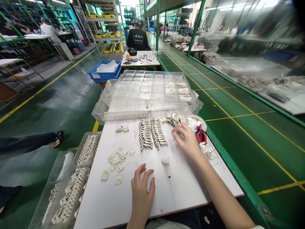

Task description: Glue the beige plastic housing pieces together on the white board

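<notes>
My left hand [143, 187] hovers over or rests on the front of the white table, fingers bent and spread, holding nothing. My right hand [187, 141] reaches to a pile of small beige flat pieces [175, 119] at the back right; its fingers are curved and apart, and their undersides are partly hidden. Between the hands lies a small white crumpled bit [165, 160]. Two neat rows of overlapping beige curved parts [145, 135] stand mid-table. Loose flat beige pieces [118, 159] lie left of them, with a smaller stack [121, 128] behind.
Red-handled pliers [200, 135] lie at the right edge beside white scraps [206, 149]. Clear compartment trays [147, 90] are stacked at the back. Trays of beige parts [71, 187] stand left of the table [124, 203]. A person [137, 38] sits ahead; someone's leg [30, 141] shows at left.
</notes>
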The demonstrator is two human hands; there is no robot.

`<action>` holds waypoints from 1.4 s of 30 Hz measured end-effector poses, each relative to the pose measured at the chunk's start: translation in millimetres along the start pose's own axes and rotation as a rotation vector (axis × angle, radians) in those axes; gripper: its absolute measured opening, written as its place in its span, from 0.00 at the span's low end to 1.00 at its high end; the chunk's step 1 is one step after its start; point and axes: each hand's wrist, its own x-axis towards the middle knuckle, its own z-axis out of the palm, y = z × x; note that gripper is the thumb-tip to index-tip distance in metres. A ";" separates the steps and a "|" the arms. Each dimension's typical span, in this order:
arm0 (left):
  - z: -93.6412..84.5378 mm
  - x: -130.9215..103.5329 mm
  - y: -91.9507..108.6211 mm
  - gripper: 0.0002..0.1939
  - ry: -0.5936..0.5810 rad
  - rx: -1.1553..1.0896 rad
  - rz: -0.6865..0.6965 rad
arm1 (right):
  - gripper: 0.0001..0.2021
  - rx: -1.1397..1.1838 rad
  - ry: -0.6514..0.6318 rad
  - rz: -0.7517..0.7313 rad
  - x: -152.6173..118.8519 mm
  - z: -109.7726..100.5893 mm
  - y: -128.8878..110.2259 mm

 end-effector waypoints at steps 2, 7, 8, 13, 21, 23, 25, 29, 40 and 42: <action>0.3 -0.2 -0.7 0.12 -0.002 -0.009 0.003 | 0.12 -0.065 -0.005 0.036 28.8 -15.9 16.2; 3.8 -2.2 3.6 0.13 0.049 -0.056 -0.047 | 0.13 -0.196 -0.251 -0.114 84.8 -7.0 38.9; 4.1 -2.3 4.4 0.13 0.050 -0.063 -0.051 | 0.15 -0.225 -0.293 -0.135 88.3 -0.5 39.9; 2.3 -1.3 1.2 0.13 0.058 -0.055 -0.047 | 0.17 -0.329 -0.427 -0.196 80.6 18.1 42.6; 2.5 -1.3 1.9 0.12 0.069 -0.077 -0.046 | 0.09 -0.378 -0.510 -0.198 74.7 13.7 27.9; 3.5 -1.7 4.1 0.12 0.070 -0.093 -0.058 | 0.13 -0.371 -0.500 -0.179 79.5 17.2 23.7; 4.4 -1.8 4.7 0.12 0.071 -0.099 -0.067 | 0.18 -0.366 -0.502 -0.154 84.8 22.1 21.8; 6.1 -0.6 2.0 0.13 0.099 -0.100 -0.054 | 0.15 -0.374 -0.527 -0.083 86.2 27.9 20.9; 7.0 -0.4 -1.1 0.12 0.106 -0.127 -0.033 | 0.17 -0.333 -0.580 0.082 105.2 -22.3 52.3; 6.5 -0.1 -0.7 0.12 0.107 -0.130 -0.042 | 0.15 -0.364 -0.624 0.161 117.6 -26.5 69.2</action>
